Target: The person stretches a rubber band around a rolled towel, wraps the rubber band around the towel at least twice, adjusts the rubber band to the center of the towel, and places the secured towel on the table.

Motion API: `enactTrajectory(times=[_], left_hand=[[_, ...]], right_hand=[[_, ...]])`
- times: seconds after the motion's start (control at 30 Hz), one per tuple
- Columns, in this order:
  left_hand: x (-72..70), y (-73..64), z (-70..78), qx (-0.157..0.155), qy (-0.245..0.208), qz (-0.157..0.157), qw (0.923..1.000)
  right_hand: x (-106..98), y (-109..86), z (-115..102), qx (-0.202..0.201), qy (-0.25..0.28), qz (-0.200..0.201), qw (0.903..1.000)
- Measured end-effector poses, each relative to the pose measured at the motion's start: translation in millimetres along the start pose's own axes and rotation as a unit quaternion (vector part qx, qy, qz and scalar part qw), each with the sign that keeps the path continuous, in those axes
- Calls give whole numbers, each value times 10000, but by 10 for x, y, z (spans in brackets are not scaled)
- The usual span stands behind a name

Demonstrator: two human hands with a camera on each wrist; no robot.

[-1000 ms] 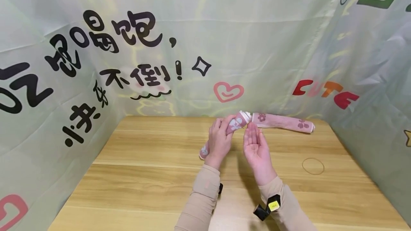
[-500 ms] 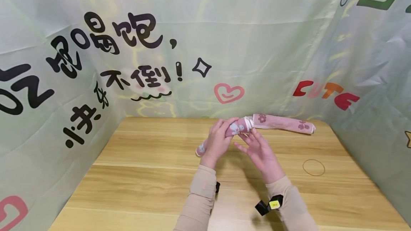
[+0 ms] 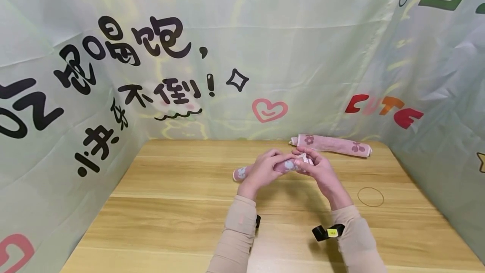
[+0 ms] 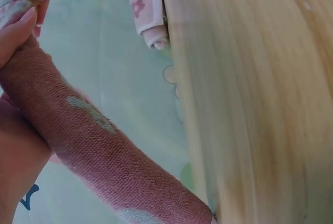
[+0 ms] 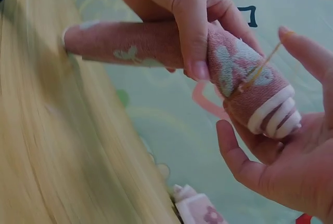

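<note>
In the head view my left hand [image 3: 263, 169] grips a rolled pink towel [image 3: 241, 173] around its middle. Pale blue motifs and a white-striped spiral end [image 5: 276, 115] show on the roll in the right wrist view. A thin rubber band [image 5: 266, 59] goes round the towel near that end; one fingertip of my right hand [image 3: 320, 172] hooks it and stretches it away. The other right fingers lie around the striped end. At the left wrist, the roll [image 4: 99, 125] slants down across the view, its far end over the table edge.
A second rolled pink towel [image 3: 333, 145] with darker flowers lies along the back of the wooden table [image 3: 170, 214]. A loose rubber band [image 3: 358, 197] rests on the right side. Printed fabric [image 3: 322, 54] hangs behind and beside the table.
My right hand has gone from palm-up below the striped end to fingers around it. The held towel has lowered and turned more level, uncovering the second towel's left end.
</note>
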State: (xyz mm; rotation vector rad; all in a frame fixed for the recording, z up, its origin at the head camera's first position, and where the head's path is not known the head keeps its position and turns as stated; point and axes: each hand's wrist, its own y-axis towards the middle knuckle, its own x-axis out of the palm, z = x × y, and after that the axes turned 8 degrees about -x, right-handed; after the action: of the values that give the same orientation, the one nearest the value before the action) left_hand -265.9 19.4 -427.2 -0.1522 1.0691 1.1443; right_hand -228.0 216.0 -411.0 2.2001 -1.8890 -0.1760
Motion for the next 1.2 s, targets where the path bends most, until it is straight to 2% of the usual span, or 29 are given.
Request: enactTrajectory(times=[0.1, 0.2, 0.3, 0.4, 0.6, 0.67, 0.87, 0.97, 1.1, 1.2], left_hand=[[5, -8, 6, -63, 81, -195, 9998], [3, -13, 1, -104, 23, -230, 9997], [-5, -10, -5, -164, -48, -145, 9997], [-20, -9, -2, -263, -175, -29, 9995], [-48, -13, 5, -361, -90, 34, 9993], [-50, -9, -4, -348, -102, 67, 9993], [-71, -5, -50, -283, -459, 285, 9981], [-97, -10, -64, -341, -692, 410, 9962], [-133, -19, -80, -484, -864, 512, 9938], [-159, -23, -95, -573, -872, 554, 9930]], right_hand=[[-15, -3, 13, -58, -777, -151, 9968], [-25, -13, 13, -11, -1355, -320, 9903], [-33, -22, 9, 74, -1744, -454, 9836], [-33, -27, 15, 161, -1916, -536, 9799], [-10, -21, 35, 210, -1953, -560, 9789], [-3, -15, 44, 167, -1835, -530, 9814], [14, -5, 109, 123, -609, -453, 9970], [40, -7, 159, 178, -438, -676, 9966], [100, -3, 224, 226, -704, -1247, 9894], [134, 0, 258, 208, -832, -1441, 9858]])
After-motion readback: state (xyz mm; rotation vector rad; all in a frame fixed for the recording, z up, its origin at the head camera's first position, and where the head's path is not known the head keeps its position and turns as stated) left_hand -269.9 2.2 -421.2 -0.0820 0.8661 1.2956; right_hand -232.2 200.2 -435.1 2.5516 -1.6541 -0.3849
